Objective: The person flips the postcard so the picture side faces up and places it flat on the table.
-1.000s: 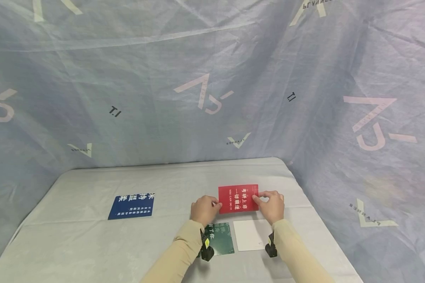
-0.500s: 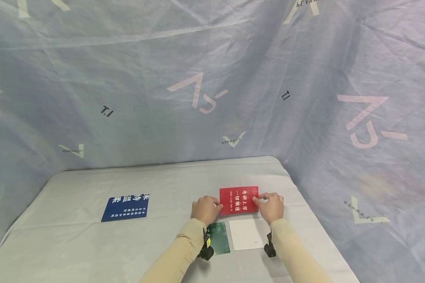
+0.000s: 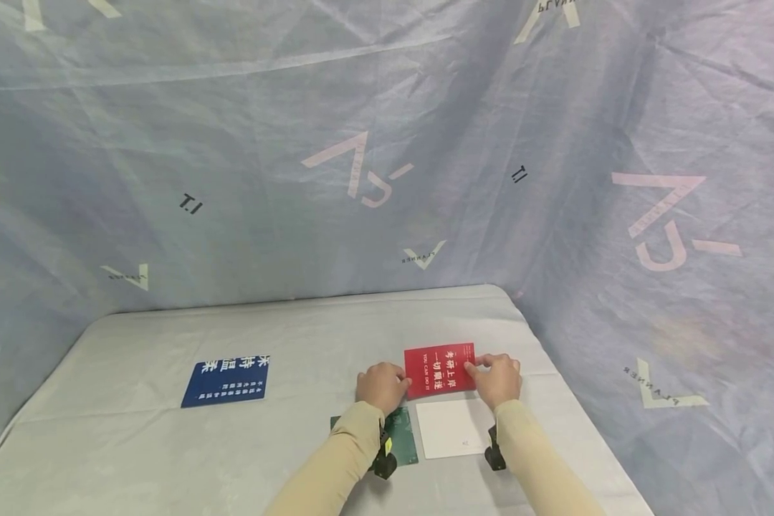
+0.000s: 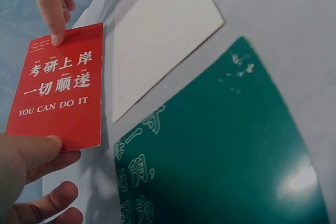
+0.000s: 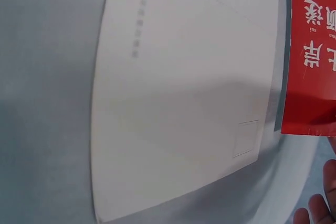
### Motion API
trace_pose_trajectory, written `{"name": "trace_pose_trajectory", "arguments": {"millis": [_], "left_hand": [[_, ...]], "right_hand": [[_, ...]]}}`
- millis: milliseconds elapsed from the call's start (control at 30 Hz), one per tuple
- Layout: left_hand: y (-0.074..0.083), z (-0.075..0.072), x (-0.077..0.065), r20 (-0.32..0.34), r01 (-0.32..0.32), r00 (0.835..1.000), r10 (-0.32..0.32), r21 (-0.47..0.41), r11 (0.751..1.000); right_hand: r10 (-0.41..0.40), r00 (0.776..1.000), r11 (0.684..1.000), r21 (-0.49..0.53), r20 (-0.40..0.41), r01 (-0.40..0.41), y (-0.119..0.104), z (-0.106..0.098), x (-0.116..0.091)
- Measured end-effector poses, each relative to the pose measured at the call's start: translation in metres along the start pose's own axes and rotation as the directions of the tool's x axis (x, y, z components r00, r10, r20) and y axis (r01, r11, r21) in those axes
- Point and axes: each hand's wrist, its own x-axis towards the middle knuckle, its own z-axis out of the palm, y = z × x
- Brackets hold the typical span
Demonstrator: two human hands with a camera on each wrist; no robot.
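Note:
A red postcard (image 3: 440,369) printed with white Chinese characters and "YOU CAN DO IT" is held between both hands. My left hand (image 3: 382,387) pinches its left end, thumb on the printed face and fingers behind, as the left wrist view shows. At the opposite end my right hand (image 3: 499,380) pinches it the same way. Just in front of it lies a white postcard (image 5: 184,93), showing a small bird print and a stamp box. Beside that is a green postcard (image 4: 220,150) with raised lettering, partly hidden by my left wrist in the head view.
A blue postcard (image 3: 227,381) with white characters lies apart on the left of the cloth-covered table (image 3: 129,459). Printed grey-blue fabric (image 3: 264,179) hangs behind the table and along its right side.
Both hands have shifted the red postcard slightly to the right and nearer the body, keeping their grip at its two ends. The head view has turned a little. The other cards lie still.

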Motion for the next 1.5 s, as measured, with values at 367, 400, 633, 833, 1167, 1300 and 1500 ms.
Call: {"name": "trace_pose_trajectory", "arguments": {"millis": [367,400,633,833,1167,1300,1500], "left_hand": [[-0.003,0.013,0.002,-0.043,-0.035,0.998,0.038,0.055,0.998],[-0.003,0.013,0.002,-0.048,-0.038,0.998,0.041,0.069,0.997],[-0.003,0.015,0.006,-0.040,-0.031,0.999,0.036,0.127,0.991],[-0.004,0.014,0.008,-0.013,-0.035,0.999,0.037,0.125,0.991],[-0.003,0.019,0.011,-0.052,-0.068,0.995,0.084,0.253,0.965],[-0.004,0.024,0.012,-0.063,-0.055,0.995,0.078,0.310,0.949],[-0.003,0.028,0.012,-0.059,-0.057,0.995,0.081,0.339,0.939]], "right_hand": [[-0.013,1.000,0.999,-0.044,0.004,0.013,0.006,0.003,0.003],[-0.015,1.000,0.999,-0.049,0.006,0.016,0.006,0.003,0.003],[-0.021,1.000,0.994,-0.110,0.023,0.023,0.006,0.008,0.003],[-0.056,0.998,0.976,-0.210,0.008,0.056,0.008,0.014,0.005],[-0.102,0.993,0.948,-0.306,-0.051,0.082,0.011,0.025,0.002],[-0.107,0.992,0.942,-0.326,-0.063,0.081,0.011,0.028,0.002],[-0.107,0.991,0.932,-0.354,-0.075,0.074,0.013,0.029,0.001]]}}
